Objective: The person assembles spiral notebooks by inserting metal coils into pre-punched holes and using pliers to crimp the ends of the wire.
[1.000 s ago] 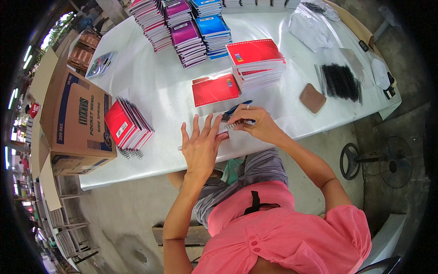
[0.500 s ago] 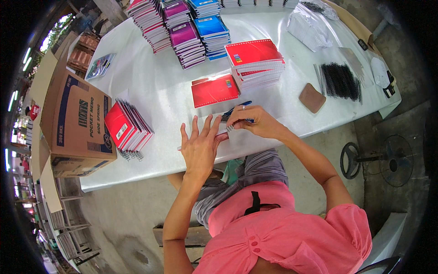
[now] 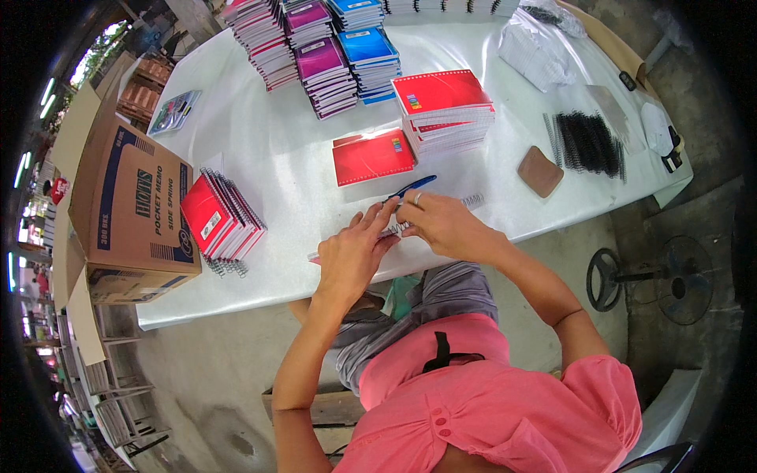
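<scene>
Left hand (image 3: 352,254) flat, fingers spread, pressing down on a white notebook (image 3: 347,236) at the near edge of the table (image 3: 276,150). Right hand (image 3: 445,225) closed around a blue-handled tool (image 3: 412,188), apparently pliers, fingertips pinching the wire spiral (image 3: 471,201) that sticks out just beyond the knuckles. Grip on the tool partly hidden by the fingers; exact hold hard to tell. Single red notebook (image 3: 372,156) just ahead of both hands, red stack (image 3: 443,110) further out to the right, leaning red bundle (image 3: 222,219) well off to the left. Risks: slip of the pressing hand, letting the pages shift off the coil; a sharp cut wire end close to the fingertips; the notebook sliding over the near table edge.
</scene>
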A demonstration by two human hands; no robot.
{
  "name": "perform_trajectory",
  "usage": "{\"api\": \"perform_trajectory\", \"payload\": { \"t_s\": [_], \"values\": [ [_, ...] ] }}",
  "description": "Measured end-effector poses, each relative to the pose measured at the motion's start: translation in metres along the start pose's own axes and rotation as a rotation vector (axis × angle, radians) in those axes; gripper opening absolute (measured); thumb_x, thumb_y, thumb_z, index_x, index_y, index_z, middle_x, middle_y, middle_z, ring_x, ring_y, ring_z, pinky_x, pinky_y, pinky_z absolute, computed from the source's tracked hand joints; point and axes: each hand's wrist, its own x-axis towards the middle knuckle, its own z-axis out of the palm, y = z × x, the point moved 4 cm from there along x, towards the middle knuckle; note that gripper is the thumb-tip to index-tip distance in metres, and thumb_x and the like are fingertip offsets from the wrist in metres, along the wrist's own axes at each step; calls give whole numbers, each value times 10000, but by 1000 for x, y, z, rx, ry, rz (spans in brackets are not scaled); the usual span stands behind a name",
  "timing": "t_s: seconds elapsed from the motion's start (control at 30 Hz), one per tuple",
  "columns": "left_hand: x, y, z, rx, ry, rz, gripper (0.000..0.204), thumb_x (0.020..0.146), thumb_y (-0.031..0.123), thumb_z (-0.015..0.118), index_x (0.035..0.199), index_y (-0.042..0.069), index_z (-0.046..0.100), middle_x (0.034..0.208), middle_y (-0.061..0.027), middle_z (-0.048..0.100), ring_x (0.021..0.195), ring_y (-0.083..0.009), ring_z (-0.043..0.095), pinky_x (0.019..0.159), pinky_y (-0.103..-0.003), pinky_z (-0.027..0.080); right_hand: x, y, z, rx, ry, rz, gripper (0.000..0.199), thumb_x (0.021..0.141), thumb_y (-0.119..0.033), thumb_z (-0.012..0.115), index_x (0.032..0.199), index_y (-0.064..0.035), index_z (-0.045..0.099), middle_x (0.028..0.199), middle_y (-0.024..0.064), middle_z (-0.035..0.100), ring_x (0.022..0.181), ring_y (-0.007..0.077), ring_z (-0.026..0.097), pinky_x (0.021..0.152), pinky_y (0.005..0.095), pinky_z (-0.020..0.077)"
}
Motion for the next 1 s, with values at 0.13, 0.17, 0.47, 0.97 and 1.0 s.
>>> {"api": "perform_trajectory", "payload": {
  "t_s": [0.13,0.17,0.47,0.97,1.0],
  "values": [
    [-1,-4,1,67,-139,66,468,881,375,625,1338,316,543,1293,-7,621,952,-247,682,685,-430,559,-5,5,5,45,-430,258,167,843,-112,677,974,-46,598,1039,124,603,924,298,611,749,403,481],
    [-1,-5,-1,67,-137,68,468,881,375,625,1338,316,543,1293,-7,621,952,-247,682,685,-430,559,-10,14,-6,164,-294,240,183,824,-110,693,972,-48,605,1079,130,601,986,300,601,798,396,475],
    [-9,-12,-3,42,-479,175,457,900,440,563,1335,303,538,1307,25,608,1003,-229,660,685,-417,536,-131,161,-137,-299,-74,701,630,530,-181,858,1098,-131,591,1146,148,600,1148,363,527,955,424,431],
    [-26,-30,-13,189,-262,145,793,819,585,576,1478,202,360,1104,-204,674,929,-356,687,671,-410,563,12,43,-50,780,-432,114,545,885,-377,659,1307,-40,594,1274,128,614,1125,238,583,962,323,434],
    [-24,-30,-13,183,-235,109,833,822,594,574,1496,181,313,1103,-215,669,915,-358,687,660,-416,560,22,33,-38,702,-570,84,527,896,-370,652,1311,-50,594,1279,125,613,1119,231,585,949,319,443]
  ]
}}
